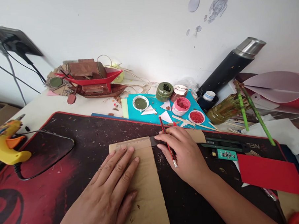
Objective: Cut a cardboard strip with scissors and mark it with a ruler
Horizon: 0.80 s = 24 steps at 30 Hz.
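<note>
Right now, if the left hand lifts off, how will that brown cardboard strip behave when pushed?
The cardboard strip lies flat and looks thin, so it is probably light and would slide on the mat. Only the left hand presses it down. It would probably bend if lifted by one end.

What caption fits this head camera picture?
Left hand flat on cardboard; right hand holds a pencil at a ruler.

The left hand lies flat, fingers spread, on a strip of brown cardboard on the dark desk mat — just beside it the right hand holds a red pencil against a clear ruler laid across the strip's top edge.
</note>
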Tool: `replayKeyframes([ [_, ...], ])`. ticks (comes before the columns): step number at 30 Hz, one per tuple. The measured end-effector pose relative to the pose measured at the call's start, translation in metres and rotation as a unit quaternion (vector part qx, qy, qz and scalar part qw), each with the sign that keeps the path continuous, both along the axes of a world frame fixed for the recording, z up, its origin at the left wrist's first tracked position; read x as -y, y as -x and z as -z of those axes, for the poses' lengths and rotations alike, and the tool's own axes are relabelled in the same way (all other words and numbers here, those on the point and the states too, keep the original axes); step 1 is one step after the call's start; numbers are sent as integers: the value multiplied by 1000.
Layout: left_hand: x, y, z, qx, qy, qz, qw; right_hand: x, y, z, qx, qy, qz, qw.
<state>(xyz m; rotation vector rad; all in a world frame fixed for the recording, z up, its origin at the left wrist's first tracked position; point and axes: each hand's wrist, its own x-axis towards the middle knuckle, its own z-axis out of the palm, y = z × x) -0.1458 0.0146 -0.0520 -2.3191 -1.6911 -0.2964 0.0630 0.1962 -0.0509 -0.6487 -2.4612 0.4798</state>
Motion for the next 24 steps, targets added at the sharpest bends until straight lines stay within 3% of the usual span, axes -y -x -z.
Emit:
replayKeyframes([
  [24, 2, 1, 1, 29, 6, -2, 1000, 1, 0, -1, 1, 1, 6, 1000],
])
